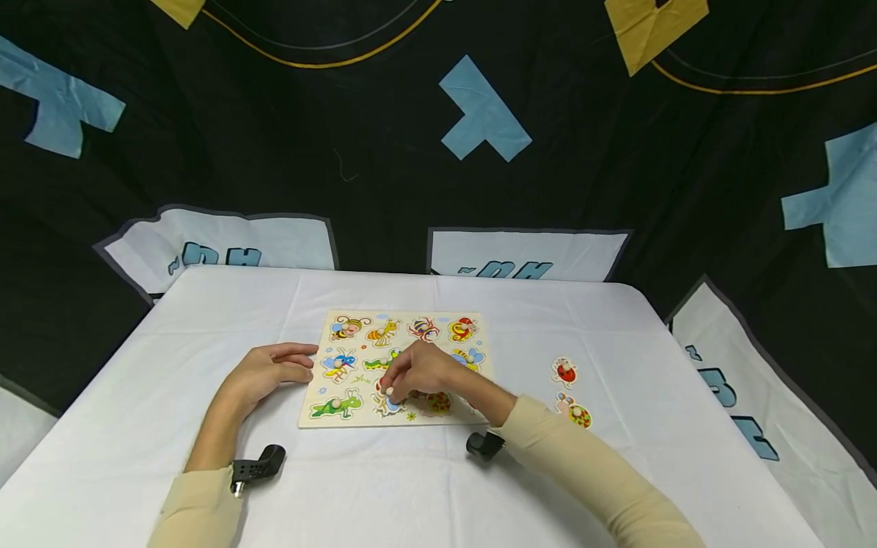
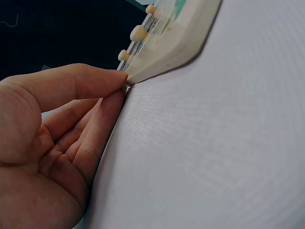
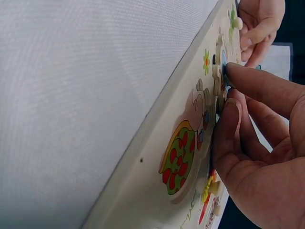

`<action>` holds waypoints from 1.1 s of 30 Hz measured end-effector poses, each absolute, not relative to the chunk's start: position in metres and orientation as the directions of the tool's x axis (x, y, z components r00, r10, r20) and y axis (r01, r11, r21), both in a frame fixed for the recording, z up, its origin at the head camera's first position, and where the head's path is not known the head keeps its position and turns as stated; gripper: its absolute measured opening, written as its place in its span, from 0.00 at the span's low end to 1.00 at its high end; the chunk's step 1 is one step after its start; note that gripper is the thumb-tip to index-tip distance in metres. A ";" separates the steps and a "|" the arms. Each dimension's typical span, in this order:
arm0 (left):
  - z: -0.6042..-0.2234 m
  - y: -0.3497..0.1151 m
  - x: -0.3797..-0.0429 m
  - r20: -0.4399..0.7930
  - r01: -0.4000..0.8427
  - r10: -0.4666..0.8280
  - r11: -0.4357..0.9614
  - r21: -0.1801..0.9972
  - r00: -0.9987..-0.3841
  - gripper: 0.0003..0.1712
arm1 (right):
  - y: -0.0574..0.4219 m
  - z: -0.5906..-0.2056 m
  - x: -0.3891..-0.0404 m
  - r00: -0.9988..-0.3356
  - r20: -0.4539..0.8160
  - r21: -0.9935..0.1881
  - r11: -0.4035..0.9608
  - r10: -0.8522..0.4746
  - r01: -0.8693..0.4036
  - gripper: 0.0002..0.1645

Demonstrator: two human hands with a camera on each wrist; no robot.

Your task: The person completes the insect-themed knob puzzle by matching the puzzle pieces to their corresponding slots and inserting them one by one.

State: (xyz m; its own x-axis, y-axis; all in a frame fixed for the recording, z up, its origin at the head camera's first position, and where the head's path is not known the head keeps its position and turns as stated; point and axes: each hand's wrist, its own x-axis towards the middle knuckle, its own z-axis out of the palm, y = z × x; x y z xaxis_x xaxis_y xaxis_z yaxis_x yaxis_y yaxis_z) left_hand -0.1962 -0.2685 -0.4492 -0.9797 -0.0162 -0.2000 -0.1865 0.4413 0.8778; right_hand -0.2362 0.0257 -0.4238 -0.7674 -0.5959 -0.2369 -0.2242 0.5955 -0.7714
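A wooden peg puzzle board [image 1: 311, 417] with printed insects lies on the white table. Beside its left edge, my left hand [image 1: 270, 373] has thumb and fingertips touching the board's side, fingers mostly straight. My right hand [image 1: 428, 369] reaches over the lower middle of the board. Its thumb and index finger pinch a blue insect puzzle piece [image 1: 392, 407], which sits tilted slightly proud of the board in the right wrist view. Fingers hide much of that piece. Next to it, a recess [image 3: 178, 157] printed with a red-spotted green bug shows bare.
Right of the board lie two loose puzzle pieces, a red ladybug [image 1: 565, 371] and a spotted bug [image 1: 574, 411]. Other knobbed pieces, such as a green grasshopper [image 1: 337, 405] and a bee [image 1: 347, 328], sit in the board. A black curtain [image 1: 384, 167] hangs behind the table.
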 end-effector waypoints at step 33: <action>-0.450 -0.269 -0.197 -0.199 -0.187 -0.023 0.459 0.868 -0.980 0.36 | 0.022 -0.429 -0.237 -0.750 -0.255 -0.774 0.594 -0.610 -0.220 0.08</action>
State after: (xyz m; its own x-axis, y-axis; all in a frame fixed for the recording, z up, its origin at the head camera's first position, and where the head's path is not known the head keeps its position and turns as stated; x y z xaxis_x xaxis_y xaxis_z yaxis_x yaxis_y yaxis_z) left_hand -0.1968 -0.2691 -0.4502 -0.9797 -0.0230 -0.1992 -0.1874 0.4592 0.8683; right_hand -0.2370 0.0218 -0.4289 -0.7497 -0.6105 -0.2555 -0.2199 0.5939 -0.7739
